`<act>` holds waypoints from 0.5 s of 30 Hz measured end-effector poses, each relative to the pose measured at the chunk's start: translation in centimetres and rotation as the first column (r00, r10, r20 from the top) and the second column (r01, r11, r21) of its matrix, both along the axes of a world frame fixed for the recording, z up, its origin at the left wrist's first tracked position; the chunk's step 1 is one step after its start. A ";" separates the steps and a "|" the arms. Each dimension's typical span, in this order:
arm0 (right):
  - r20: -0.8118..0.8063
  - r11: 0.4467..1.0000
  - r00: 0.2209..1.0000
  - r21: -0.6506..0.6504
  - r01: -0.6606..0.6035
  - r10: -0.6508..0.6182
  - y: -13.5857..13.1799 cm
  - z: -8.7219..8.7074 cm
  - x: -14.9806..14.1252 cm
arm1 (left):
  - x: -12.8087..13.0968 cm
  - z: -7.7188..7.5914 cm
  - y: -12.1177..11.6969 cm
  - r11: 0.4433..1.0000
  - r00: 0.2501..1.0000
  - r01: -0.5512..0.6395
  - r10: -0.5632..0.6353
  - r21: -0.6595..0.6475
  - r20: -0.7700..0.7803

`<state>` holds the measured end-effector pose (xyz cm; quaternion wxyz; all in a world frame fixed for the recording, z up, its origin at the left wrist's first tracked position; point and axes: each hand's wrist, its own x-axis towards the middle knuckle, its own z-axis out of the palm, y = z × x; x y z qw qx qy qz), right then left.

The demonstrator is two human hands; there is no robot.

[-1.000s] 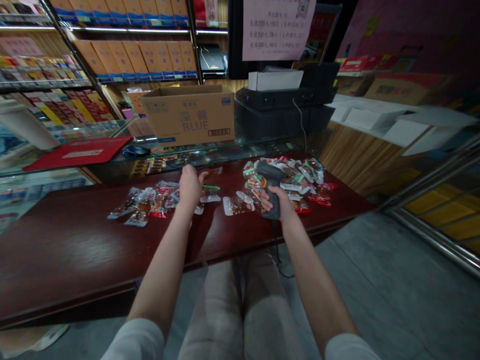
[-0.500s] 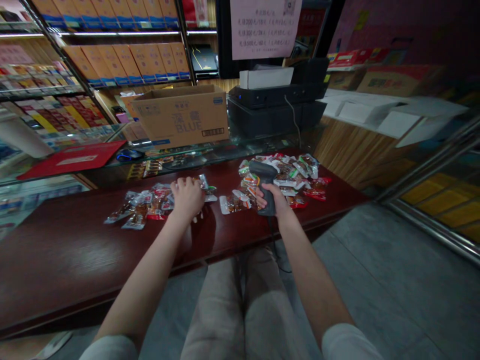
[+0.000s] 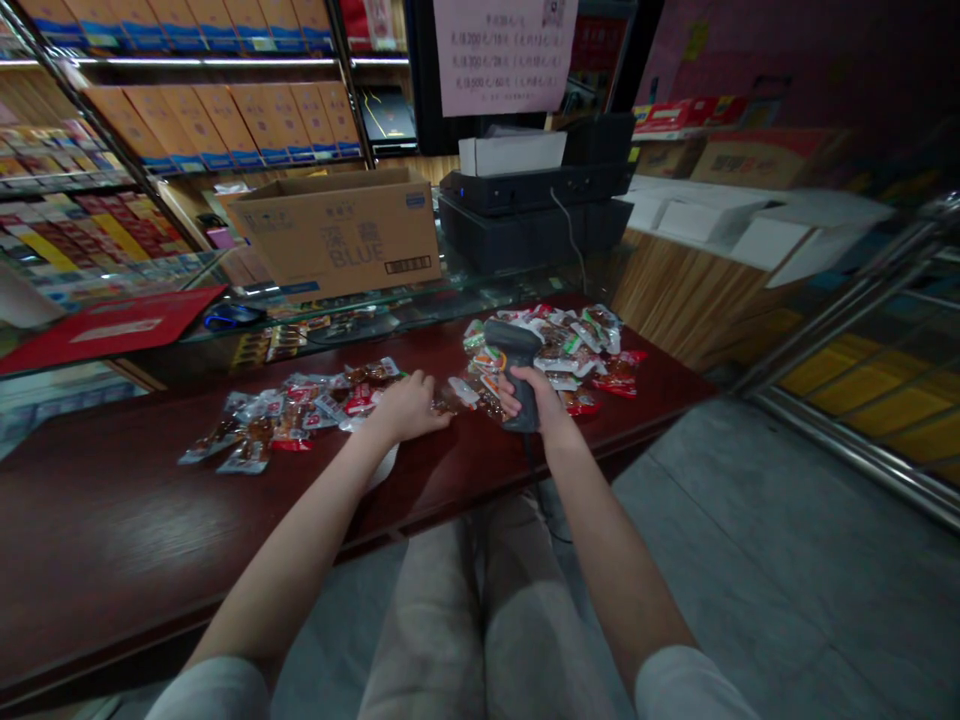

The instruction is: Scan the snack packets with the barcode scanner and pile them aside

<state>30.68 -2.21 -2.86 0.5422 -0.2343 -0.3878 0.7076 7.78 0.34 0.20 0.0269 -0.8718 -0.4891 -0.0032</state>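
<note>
My right hand (image 3: 531, 396) is wrapped round the handle of a dark grey barcode scanner (image 3: 514, 345), held over the near side of the right-hand pile of snack packets (image 3: 577, 345). My left hand (image 3: 411, 408) is low over the dark red tabletop, between the two piles. Its thumb and fingers close on a small snack packet (image 3: 444, 400) at the left edge of that pile, hiding most of it. Left of this hand lies another loose pile of clear and red snack packets (image 3: 289, 415). Something pale shows under my left wrist, partly hidden.
Behind the dark red table (image 3: 142, 510) runs a glass counter with a cardboard box (image 3: 337, 235), a black mouse (image 3: 234, 316) and a red folder (image 3: 112, 325). A black cash register unit (image 3: 532, 225) stands right of the box. A metal rail (image 3: 847, 440) is at the right.
My left hand has moved right from the left pile to the edge of the right pile. The scanner stays in my right hand. The view has shifted slightly right.
</note>
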 end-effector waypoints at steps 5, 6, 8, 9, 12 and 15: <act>-0.017 1.000 1.000 -0.009 0.020 -0.020 -0.1 0.1 0.1 | -1.9 2.4 0.0 0.988 0.959 0.153 -0.157 0.035 0.236; -0.015 1.000 1.000 -0.014 0.020 -0.020 -0.1 0.1 0.1 | -2.5 2.8 0.1 0.979 0.930 0.192 -0.204 0.068 0.307; -0.010 1.000 1.000 -0.017 0.023 -0.023 -0.2 0.3 0.1 | -3.5 3.4 0.5 0.965 0.869 0.217 -0.260 0.148 0.422; -0.007 1.000 1.000 -0.016 0.025 -0.025 -0.2 0.3 0.1 | -3.9 3.4 0.8 0.962 0.848 0.204 -0.267 0.183 0.458; 0.004 1.000 1.000 -0.010 0.023 -0.022 -0.5 0.6 -0.1 | -4.3 2.1 2.0 0.964 0.823 0.121 -0.232 0.238 0.518; 0.054 0.999 0.998 -0.010 -0.035 0.035 -0.7 0.5 -0.4 | -3.9 -0.2 3.2 0.970 0.800 0.016 -0.158 0.243 0.578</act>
